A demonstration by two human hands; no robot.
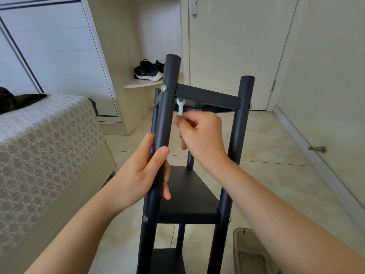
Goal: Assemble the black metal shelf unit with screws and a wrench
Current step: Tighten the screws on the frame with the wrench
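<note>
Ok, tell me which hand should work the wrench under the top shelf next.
Right. The right hand pinches the small white wrench, its head up under the black metal top shelf. The left hand grips the black round pole, steadying it.

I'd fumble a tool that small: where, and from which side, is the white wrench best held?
Probably by its free lower end, coming from below and the right. The wrench stands upright with its head under the top shelf, close beside the pole, so only its handle is reachable. The right hand pinches it there; the left hand grips the pole.
</note>
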